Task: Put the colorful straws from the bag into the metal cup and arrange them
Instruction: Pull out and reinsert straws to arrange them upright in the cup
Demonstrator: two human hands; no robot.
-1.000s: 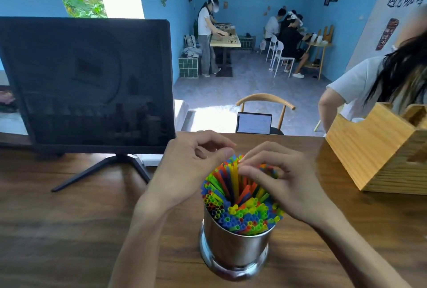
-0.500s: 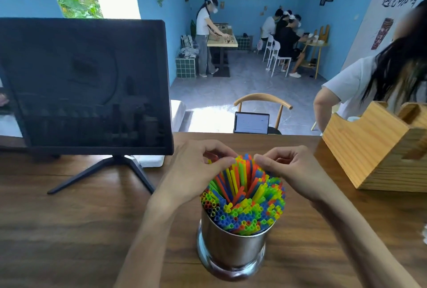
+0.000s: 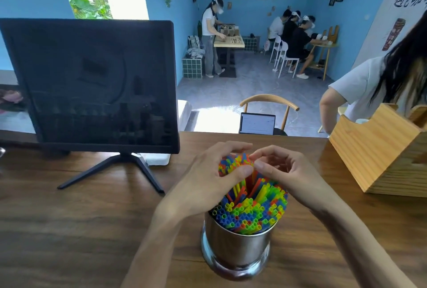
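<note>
The cup [image 3: 235, 248] stands on the table [image 3: 69, 230] just below and between the two wrists, packed with straws [image 3: 251, 209] whose open ends fan out above the rim. No bag is in view, so the filling looks finished and the step in hand is the arranging.

The left hand [image 3: 208, 181] curls round the far-left part of the bundle, its thumb pressed across the taller straw tips and its fingers arched over them from behind. The right hand [image 3: 284, 172] sits just beside it, thumb tip meeting the left thumb, fingers loosely bent over the far-right straws. Whether the right fingers actually pinch any straws cannot be told; they hide their own tips.

The straws nearest the wrists lie lower and lean outward, while those under the fingers stand higher, so the bundle looks uneven. To do this well, the person would likely want light, even pressure from both hands, gathering the tall ones toward the middle and easing them down rather than squeezing, since thin plastic straws kink easily. Pushing hard to one side could tip the cup, which neither hand steadies; a straw at the near rim might also spring out.

Beyond the left hand stands a dark monitor [image 3: 92, 84]; beyond the right, a wooden box [image 3: 379, 149].
</note>
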